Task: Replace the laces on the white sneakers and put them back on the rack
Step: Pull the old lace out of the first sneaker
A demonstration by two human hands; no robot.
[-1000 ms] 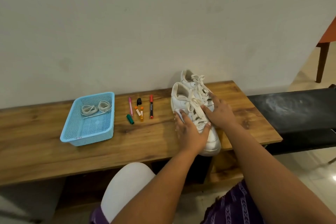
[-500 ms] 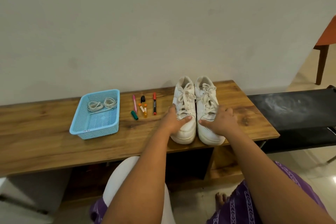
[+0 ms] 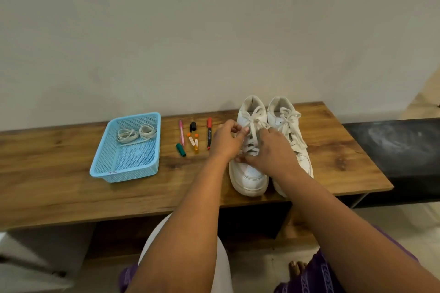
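Note:
Two white sneakers stand side by side on the wooden bench (image 3: 71,188), toes toward me: the left sneaker (image 3: 248,173) and the right sneaker (image 3: 302,152). Both hands are over the left sneaker's lacing. My left hand (image 3: 226,140) pinches an end of its cream lace (image 3: 253,114) near the bow. My right hand (image 3: 271,150) lies across the middle of the lacing, its fingers curled at the lace, hiding part of the tongue. Two coiled spare laces (image 3: 137,134) lie in a blue mesh basket (image 3: 123,171) at the left.
Several markers (image 3: 194,137) and loose caps lie between the basket and the sneakers. A black surface (image 3: 392,147) adjoins the bench on the right. The wall rises directly behind the bench. My knees and a bare foot show below the bench edge.
The sneakers went from stacked and tilted to standing side by side. Both hands then left the toes and moved up onto the left sneaker's lace.

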